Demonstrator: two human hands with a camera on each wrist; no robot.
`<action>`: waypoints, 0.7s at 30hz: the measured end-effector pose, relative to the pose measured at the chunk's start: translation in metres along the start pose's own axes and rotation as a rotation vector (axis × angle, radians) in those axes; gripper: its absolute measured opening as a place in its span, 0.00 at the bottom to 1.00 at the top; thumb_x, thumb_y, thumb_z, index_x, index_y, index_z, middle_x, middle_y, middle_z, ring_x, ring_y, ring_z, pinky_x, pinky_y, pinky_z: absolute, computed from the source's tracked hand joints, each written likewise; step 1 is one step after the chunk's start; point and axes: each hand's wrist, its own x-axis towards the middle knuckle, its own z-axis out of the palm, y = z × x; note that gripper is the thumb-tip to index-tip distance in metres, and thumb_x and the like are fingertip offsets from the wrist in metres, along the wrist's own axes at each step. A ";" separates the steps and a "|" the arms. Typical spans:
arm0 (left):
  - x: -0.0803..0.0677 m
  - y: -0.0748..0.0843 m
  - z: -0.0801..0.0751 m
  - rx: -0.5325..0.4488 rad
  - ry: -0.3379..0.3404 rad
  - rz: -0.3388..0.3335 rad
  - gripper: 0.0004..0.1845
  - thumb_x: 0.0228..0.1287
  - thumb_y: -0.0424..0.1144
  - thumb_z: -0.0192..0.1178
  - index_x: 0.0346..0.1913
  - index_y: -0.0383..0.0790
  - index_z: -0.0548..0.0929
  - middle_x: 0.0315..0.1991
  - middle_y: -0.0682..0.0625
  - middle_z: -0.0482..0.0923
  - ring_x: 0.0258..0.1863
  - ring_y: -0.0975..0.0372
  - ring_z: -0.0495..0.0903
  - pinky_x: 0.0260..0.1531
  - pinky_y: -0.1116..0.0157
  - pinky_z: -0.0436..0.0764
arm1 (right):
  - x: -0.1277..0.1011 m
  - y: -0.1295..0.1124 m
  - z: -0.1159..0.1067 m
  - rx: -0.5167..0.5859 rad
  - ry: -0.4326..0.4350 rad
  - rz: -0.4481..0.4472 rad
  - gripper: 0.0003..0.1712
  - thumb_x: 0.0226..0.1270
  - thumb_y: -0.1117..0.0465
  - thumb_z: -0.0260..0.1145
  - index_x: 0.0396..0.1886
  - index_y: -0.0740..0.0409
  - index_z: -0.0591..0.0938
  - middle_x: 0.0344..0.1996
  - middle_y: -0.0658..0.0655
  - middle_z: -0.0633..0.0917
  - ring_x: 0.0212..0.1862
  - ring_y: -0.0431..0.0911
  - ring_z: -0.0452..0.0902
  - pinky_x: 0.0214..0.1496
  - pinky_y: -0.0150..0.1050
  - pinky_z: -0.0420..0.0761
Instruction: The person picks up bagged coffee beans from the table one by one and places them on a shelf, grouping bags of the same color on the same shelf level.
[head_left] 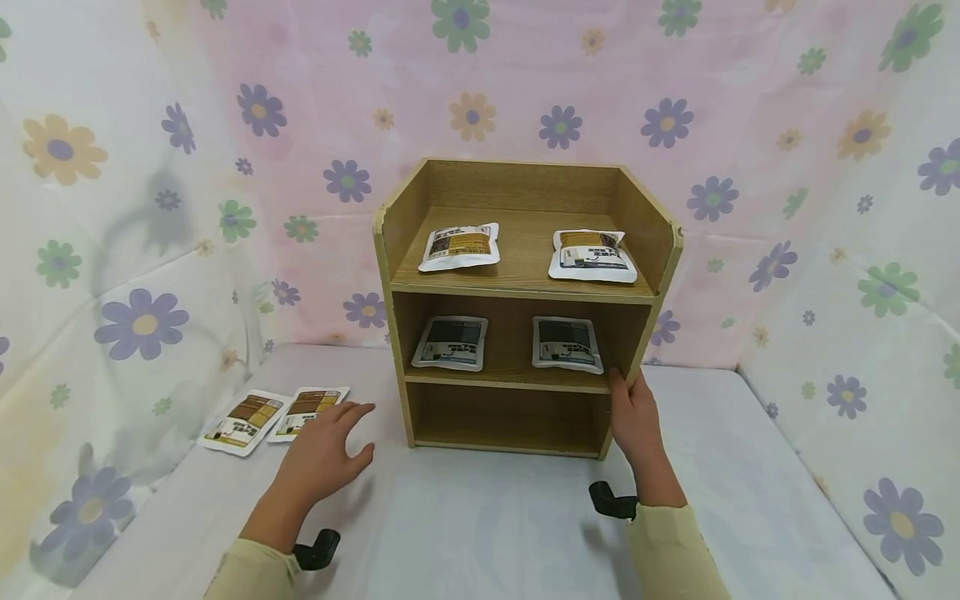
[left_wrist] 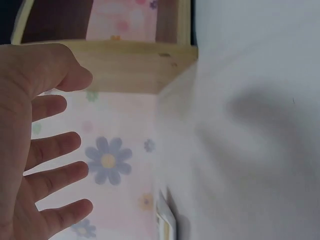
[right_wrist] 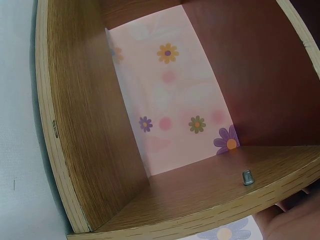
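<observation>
A small wooden shelf (head_left: 528, 292) stands upright on the white-covered table. My right hand (head_left: 636, 421) grips its right side panel near the front edge; in the right wrist view the hand (right_wrist: 295, 220) shows only partly, outside that panel. My left hand (head_left: 318, 458) hovers left of the shelf with fingers spread, holding nothing. Beyond its fingers lie two white pouches with brown-and-yellow labels, a left pouch (head_left: 243, 422) and a right pouch (head_left: 303, 408), the latter partly hidden by the hand. In the left wrist view one pouch edge (left_wrist: 166, 220) shows.
On the top tier sit a left pouch (head_left: 461, 247) and a right pouch (head_left: 592, 255). The middle tier bears two dark-labelled pouches, one left (head_left: 452, 342) and one right (head_left: 567, 343). A small metal peg (right_wrist: 248, 177) sticks out inside the side panel. Flowered cloth (head_left: 510, 75) hangs behind.
</observation>
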 end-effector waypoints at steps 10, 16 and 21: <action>0.001 -0.025 0.005 0.013 -0.062 -0.058 0.30 0.56 0.44 0.65 0.63 0.41 0.75 0.59 0.37 0.75 0.59 0.41 0.72 0.56 0.38 0.72 | 0.000 -0.001 -0.001 0.003 -0.005 0.003 0.36 0.75 0.35 0.37 0.78 0.40 0.50 0.73 0.59 0.63 0.70 0.63 0.64 0.65 0.67 0.67; 0.002 -0.040 0.008 0.015 -0.098 -0.088 0.33 0.55 0.44 0.66 0.65 0.41 0.73 0.61 0.34 0.72 0.61 0.39 0.70 0.56 0.35 0.69 | 0.000 -0.002 0.000 0.004 -0.006 0.006 0.36 0.75 0.35 0.37 0.78 0.41 0.50 0.73 0.60 0.63 0.69 0.64 0.64 0.64 0.68 0.68; 0.004 -0.049 0.010 0.028 -0.125 -0.136 0.35 0.55 0.45 0.66 0.67 0.41 0.71 0.63 0.33 0.70 0.62 0.38 0.68 0.55 0.32 0.67 | 0.000 -0.001 0.000 0.004 -0.005 -0.003 0.36 0.75 0.36 0.36 0.78 0.42 0.51 0.73 0.60 0.63 0.69 0.64 0.64 0.64 0.67 0.68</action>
